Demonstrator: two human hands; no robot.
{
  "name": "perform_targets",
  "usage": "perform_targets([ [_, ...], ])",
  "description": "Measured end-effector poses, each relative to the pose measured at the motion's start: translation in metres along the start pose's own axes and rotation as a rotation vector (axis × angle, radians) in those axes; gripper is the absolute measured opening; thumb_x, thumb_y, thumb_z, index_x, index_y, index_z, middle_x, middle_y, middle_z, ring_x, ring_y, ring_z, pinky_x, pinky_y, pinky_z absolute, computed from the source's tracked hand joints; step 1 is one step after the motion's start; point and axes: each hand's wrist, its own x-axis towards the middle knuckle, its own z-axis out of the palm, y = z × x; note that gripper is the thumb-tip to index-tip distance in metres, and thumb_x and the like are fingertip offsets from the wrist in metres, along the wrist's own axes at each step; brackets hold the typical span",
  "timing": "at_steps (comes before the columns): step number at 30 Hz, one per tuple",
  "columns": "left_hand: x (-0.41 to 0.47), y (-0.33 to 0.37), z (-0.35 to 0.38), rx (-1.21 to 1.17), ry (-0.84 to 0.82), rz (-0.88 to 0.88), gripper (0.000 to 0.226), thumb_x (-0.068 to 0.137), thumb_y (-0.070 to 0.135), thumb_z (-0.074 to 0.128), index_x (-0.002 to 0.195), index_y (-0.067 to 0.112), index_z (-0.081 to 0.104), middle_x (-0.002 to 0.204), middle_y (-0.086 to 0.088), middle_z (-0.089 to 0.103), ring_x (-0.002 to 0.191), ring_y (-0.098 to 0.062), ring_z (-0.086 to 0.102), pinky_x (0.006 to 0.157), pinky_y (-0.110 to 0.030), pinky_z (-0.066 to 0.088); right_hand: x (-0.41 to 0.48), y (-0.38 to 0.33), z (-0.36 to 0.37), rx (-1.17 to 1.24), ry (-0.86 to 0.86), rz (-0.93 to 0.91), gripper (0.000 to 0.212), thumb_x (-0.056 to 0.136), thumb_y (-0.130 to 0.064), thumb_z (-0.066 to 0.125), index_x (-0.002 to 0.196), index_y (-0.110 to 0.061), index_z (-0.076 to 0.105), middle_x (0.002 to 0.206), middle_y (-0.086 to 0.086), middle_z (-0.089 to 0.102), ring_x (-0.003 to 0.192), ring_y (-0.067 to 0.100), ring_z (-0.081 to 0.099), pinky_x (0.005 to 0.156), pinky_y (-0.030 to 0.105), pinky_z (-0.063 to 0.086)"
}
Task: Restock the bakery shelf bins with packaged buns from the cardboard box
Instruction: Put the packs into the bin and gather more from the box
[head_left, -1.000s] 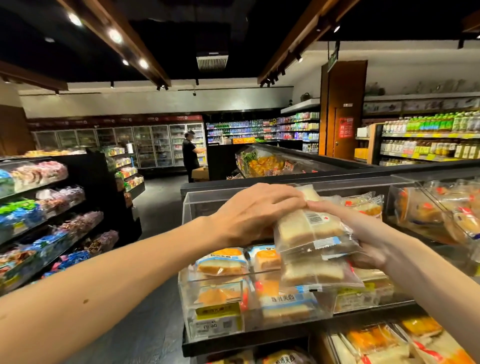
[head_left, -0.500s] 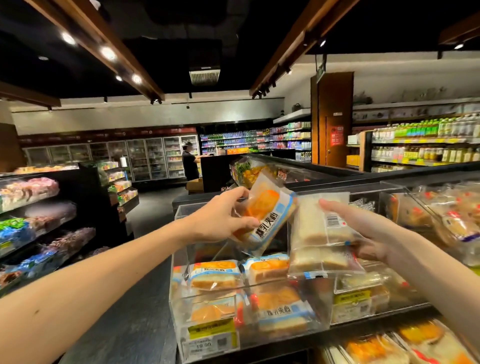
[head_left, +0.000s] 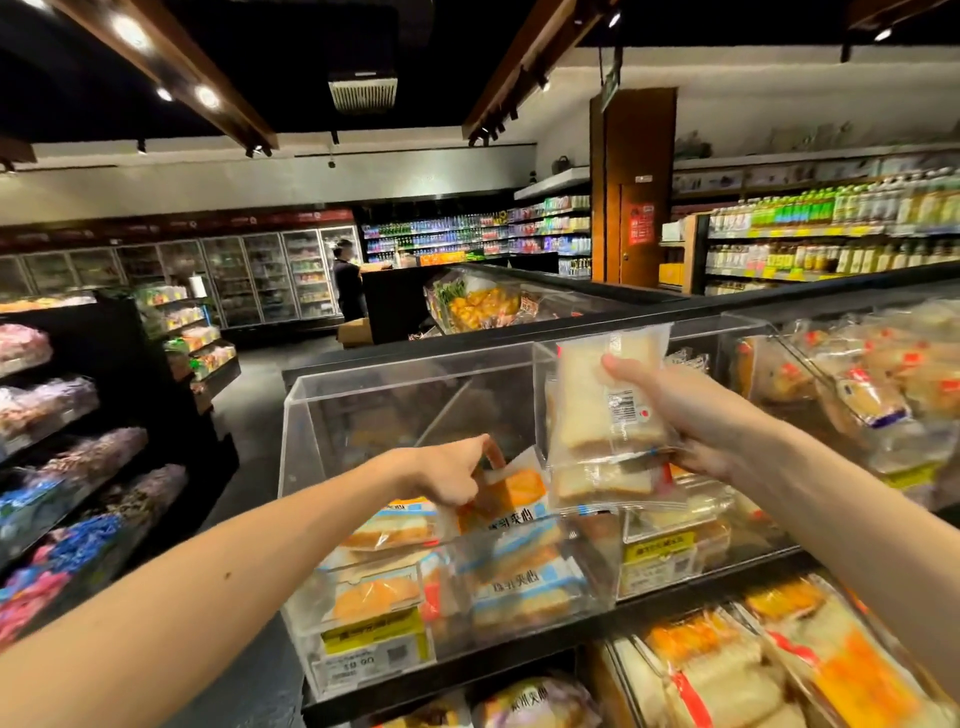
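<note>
A clear acrylic bin (head_left: 415, 387) on the top shelf holds several orange-and-blue bun packets. My left hand (head_left: 447, 475) reaches down into it and pinches one orange bun packet (head_left: 511, 493) that lies on the others. My right hand (head_left: 685, 415) grips a stack of clear packets of white sliced bread (head_left: 587, 410), upright above the divider between this bin and the neighbouring bin (head_left: 670, 558) to the right. The cardboard box is out of sight.
More clear bins of wrapped bread (head_left: 852, 384) stand to the right, and a lower shelf (head_left: 779, 670) holds packets below. A dark snack shelf (head_left: 78, 431) lines the aisle at left. A person (head_left: 347, 280) stands far off by the fridges.
My left hand has lowered the orange packet from mid-air into the bin. My right hand has lifted the white bread packets higher and tipped them upright.
</note>
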Motion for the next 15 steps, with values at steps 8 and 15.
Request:
perform_targets([
  [8, 0.019, -0.012, 0.035, 0.266, 0.024, 0.134, 0.018, 0.094, 0.025, 0.061, 0.108, 0.033, 0.053, 0.104, 0.001, 0.063, 0.091, -0.028, 0.062, 0.073, -0.032, 0.048, 0.0, 0.01, 0.002, 0.011, -0.043, 0.013, 0.029, 0.096, -0.033, 0.062, 0.118, -0.014, 0.059, 0.096, 0.008, 0.077, 0.087, 0.023, 0.075, 0.07, 0.038, 0.06],
  [15, 0.014, 0.0, 0.04, 0.438, -0.035, 0.02, 0.03, 0.102, 0.031, 0.048, 0.123, 0.018, 0.064, 0.12, -0.01, 0.06, 0.109, -0.032, 0.053, 0.089, -0.034, 0.043, -0.003, 0.014, 0.007, 0.022, -0.071, 0.022, 0.034, 0.095, -0.033, 0.062, 0.123, -0.014, 0.058, 0.099, 0.008, 0.077, 0.089, 0.023, 0.075, 0.068, 0.036, 0.059],
])
